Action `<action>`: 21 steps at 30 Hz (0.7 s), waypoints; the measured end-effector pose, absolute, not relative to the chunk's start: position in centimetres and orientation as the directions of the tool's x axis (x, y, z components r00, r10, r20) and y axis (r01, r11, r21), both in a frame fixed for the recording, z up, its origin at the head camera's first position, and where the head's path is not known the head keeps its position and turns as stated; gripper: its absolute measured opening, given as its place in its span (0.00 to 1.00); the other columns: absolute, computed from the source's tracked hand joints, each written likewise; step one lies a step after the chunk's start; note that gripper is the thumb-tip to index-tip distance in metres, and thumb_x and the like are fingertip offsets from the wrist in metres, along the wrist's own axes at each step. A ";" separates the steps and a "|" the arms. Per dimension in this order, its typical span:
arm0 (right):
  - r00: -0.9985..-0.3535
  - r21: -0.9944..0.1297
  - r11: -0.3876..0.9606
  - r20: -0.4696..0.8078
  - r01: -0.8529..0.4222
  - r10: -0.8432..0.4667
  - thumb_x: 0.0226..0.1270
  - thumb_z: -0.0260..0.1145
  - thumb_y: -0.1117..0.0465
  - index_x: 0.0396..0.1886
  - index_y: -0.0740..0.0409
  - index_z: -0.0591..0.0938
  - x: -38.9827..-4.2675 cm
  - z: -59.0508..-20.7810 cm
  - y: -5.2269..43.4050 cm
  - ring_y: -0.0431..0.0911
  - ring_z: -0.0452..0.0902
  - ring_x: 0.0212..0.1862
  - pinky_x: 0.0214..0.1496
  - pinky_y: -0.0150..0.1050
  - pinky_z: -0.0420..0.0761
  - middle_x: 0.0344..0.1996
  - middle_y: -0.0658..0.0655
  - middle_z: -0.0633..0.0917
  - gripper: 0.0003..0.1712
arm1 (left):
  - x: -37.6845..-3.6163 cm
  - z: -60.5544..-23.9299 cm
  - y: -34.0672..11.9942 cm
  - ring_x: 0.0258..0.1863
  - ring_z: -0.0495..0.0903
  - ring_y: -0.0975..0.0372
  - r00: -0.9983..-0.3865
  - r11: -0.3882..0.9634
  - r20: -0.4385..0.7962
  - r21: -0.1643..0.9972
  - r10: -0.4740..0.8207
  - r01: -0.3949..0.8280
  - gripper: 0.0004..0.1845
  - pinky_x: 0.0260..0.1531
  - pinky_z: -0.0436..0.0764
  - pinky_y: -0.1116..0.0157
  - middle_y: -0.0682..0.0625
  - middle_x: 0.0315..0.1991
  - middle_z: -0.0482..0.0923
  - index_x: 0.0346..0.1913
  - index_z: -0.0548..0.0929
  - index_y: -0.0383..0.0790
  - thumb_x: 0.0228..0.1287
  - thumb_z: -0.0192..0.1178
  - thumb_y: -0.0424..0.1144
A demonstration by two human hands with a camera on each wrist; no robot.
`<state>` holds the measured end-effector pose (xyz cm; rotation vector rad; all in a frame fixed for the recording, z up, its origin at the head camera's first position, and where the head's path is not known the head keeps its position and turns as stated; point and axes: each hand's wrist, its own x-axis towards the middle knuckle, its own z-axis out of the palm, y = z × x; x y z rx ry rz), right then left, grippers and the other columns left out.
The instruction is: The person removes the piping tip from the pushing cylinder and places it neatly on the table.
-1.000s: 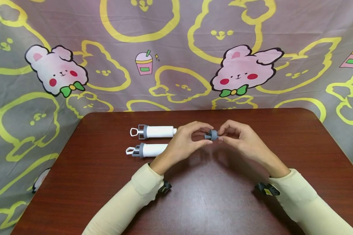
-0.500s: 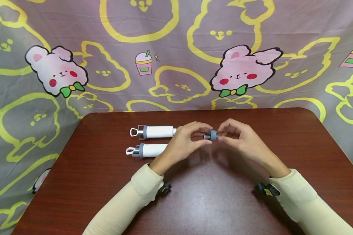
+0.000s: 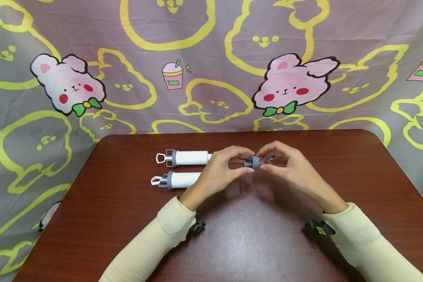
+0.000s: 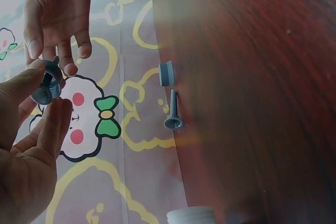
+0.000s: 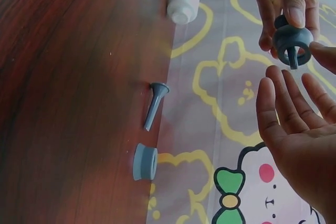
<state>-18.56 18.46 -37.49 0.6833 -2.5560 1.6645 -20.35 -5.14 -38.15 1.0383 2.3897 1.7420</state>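
My left hand (image 3: 220, 168) pinches a small grey plastic collar (image 3: 255, 162) between thumb and fingers, raised over the table. A narrow grey stem with a flared end (image 4: 41, 95) passes through this collar (image 4: 54, 69). In the right wrist view the stem's thin tip (image 5: 293, 60) points out of the open ring toward my right palm. My right hand (image 3: 289, 160) faces it from the other side. Its thumb (image 5: 323, 55) reaches the ring's edge, while the other fingers extend, fairly straight, just below the stem.
Two white pump-like cylinders, the far one (image 3: 192, 158) and the near one (image 3: 185, 180), lie left on the brown table (image 3: 250, 243), with grey collars and white handles. A loose grey ring (image 4: 166, 74) and flared grey stem (image 4: 174, 113) lie beyond the hands. Patterned cloth (image 3: 211, 62) hangs behind.
My right fingers have spread from their pinch on the stem's end, and the index has moved left toward the collar. The left hand and collar have barely shifted.
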 end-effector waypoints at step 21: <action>-0.908 -0.891 0.300 0.228 -0.340 -0.353 0.72 0.71 0.64 0.54 0.53 0.83 -18.3 -37.2 18.1 0.43 0.87 0.44 0.46 0.32 0.83 0.42 0.55 0.88 0.13 | -20.2 -37.9 -4.7 0.50 0.89 0.54 -0.770 0.126 0.375 0.856 0.516 0.501 0.20 0.54 0.85 0.69 0.43 0.50 0.86 0.56 0.85 0.34 0.61 0.74 0.28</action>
